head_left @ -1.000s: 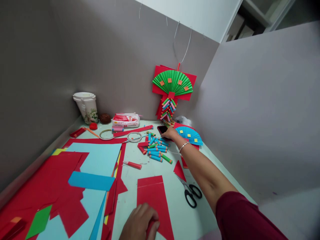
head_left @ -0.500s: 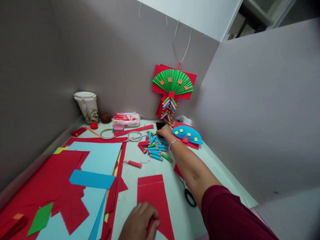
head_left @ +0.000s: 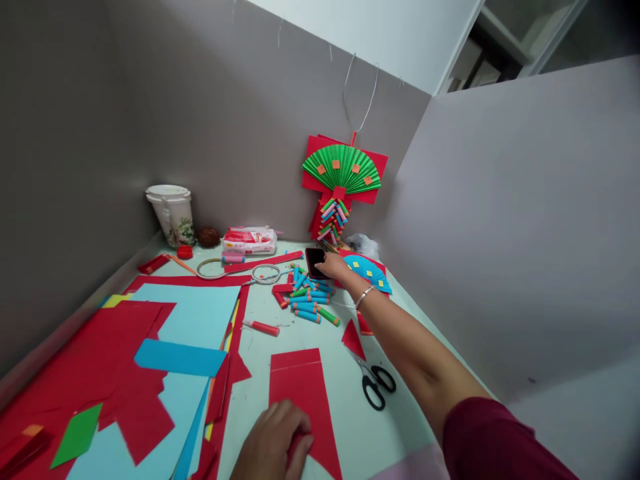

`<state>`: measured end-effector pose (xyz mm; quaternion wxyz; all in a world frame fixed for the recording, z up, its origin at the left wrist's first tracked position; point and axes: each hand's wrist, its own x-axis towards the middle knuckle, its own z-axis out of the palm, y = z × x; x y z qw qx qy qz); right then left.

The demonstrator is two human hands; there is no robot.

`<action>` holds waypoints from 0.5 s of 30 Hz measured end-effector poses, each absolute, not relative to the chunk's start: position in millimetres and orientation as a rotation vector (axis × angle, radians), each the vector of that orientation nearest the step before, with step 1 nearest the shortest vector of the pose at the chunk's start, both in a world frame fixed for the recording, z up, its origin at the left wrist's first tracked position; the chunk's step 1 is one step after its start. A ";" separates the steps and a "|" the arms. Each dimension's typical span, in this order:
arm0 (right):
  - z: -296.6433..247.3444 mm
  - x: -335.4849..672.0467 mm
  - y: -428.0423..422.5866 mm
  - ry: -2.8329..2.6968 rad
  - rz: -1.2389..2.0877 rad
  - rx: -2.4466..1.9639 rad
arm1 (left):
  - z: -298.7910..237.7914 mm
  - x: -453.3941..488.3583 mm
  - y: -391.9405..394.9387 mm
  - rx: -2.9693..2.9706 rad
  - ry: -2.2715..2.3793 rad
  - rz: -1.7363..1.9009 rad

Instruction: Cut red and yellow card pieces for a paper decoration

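My right hand (head_left: pixel 336 267) reaches to the back of the desk with its fingers resting on a dark phone (head_left: pixel 315 261) that lies beside a heap of small coloured paper rolls (head_left: pixel 309 297). A blue paper fan (head_left: pixel 371 272) on red card lies just right of that hand. My left hand (head_left: pixel 273 443) sits at the near edge, fingers curled and pressing on a red paper strip (head_left: pixel 300 390). Black-handled scissors (head_left: pixel 373 383) lie under my right forearm.
Red, light blue and green paper sheets (head_left: pixel 150 360) cover the left half of the desk. A green fan decoration (head_left: pixel 341 175) hangs on the back partition. A lidded cup (head_left: pixel 171 213), a tissue pack (head_left: pixel 249 240), a wire ring (head_left: pixel 265 273) and a red glue stick (head_left: pixel 264 327) lie behind.
My right hand has shifted a little left along the back of the desk and now rests on the phone. My left hand has stayed on the red strip.
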<state>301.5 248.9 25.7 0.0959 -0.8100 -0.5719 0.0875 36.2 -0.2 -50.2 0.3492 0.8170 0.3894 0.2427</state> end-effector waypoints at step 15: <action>-0.8 287.4 190.4 -1.767 0.258 -2.295 | -44.6 34.9 -0.7 2.227 0.959 0.543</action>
